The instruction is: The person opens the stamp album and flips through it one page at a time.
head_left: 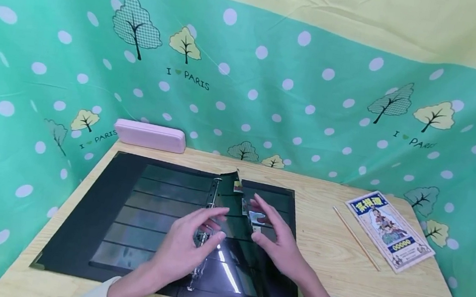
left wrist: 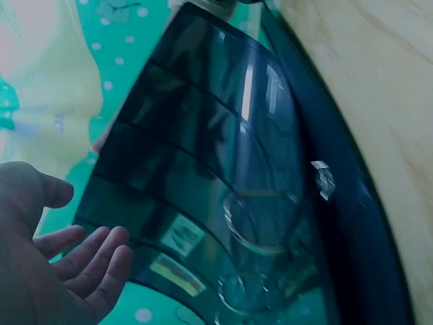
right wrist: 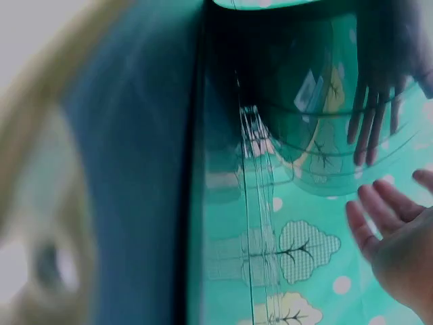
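A black ring-binder stamp album [head_left: 80, 218] lies spread out on the wooden table. One of its dark strip-pocket pages [head_left: 225, 247] stands partly lifted and bowed above the right side. Small stamps [left wrist: 183, 235] show in the pockets near that page's edge in the left wrist view. My left hand [head_left: 190, 237] hovers over the metal rings, its fingers loosely bent and holding nothing. On the other side of the raised page is my right hand [head_left: 282, 242], fingers and thumb spread. In the right wrist view a gap shows between its fingers and the page; whether it touches elsewhere, I cannot tell.
A pink case [head_left: 150, 136] stands at the back left behind the album. To the right lie a thin wooden stick [head_left: 356, 238] and a printed paper [head_left: 389, 231] with a colourful picture. A green dotted cloth [head_left: 271, 98] hangs behind the table.
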The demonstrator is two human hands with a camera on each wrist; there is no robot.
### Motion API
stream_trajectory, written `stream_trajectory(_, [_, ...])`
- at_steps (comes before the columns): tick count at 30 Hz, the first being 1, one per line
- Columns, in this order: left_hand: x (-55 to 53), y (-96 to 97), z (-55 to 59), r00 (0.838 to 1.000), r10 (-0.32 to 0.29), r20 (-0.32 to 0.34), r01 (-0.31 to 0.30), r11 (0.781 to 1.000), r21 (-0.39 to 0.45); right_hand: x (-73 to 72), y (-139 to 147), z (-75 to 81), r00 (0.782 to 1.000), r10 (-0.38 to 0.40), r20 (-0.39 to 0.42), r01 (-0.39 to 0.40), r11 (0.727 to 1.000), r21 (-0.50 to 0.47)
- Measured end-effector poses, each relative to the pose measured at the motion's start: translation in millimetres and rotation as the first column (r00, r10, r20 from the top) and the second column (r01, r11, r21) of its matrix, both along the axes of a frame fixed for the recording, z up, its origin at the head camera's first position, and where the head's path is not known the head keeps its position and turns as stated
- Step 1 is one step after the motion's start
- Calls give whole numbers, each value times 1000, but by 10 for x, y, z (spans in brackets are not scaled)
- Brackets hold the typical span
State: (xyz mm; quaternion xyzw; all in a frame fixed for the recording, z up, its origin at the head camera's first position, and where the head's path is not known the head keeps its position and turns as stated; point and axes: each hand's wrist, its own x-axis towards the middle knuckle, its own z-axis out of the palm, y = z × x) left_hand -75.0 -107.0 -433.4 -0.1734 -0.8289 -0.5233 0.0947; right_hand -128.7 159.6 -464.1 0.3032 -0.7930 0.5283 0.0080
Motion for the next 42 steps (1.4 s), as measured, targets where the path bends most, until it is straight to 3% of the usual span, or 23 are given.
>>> stream_trajectory(4, [-12,85,57,997,12,72,-15,999,44,54,-63,10,999,-6,32,5,999,38])
stream_trajectory(8, [-62,147,80,981,45,190,-61,995,79,126,-138,25,997,-12,72,7,997,75])
stream_trajectory(11, [-93,184,75,970,79,232,-96,993,65,183,-197,42,995,-35,96,23,992,122])
stream_trajectory(17, [-108,206,55,976,128,178,-136,990,35,234,-261,45,992,-79,95,62,983,173])
stream_trajectory(23, [-122,175,87,982,157,101,-167,981,98,225,-247,22,995,-82,64,70,982,175])
stream_trajectory(28, [-178,92,138,976,199,87,-212,961,180,157,-170,0,993,-99,57,87,980,179])
stream_trajectory(32, [-239,-16,194,968,237,86,-249,950,189,53,-53,-20,988,-142,63,127,971,203])
stream_trajectory(38, [-323,-237,321,958,266,108,-282,943,177,-154,197,-91,987,-156,48,130,928,350])
stream_trajectory(42, [-373,-410,414,948,291,130,-309,940,146,-286,373,-185,988,-154,-16,143,870,472])
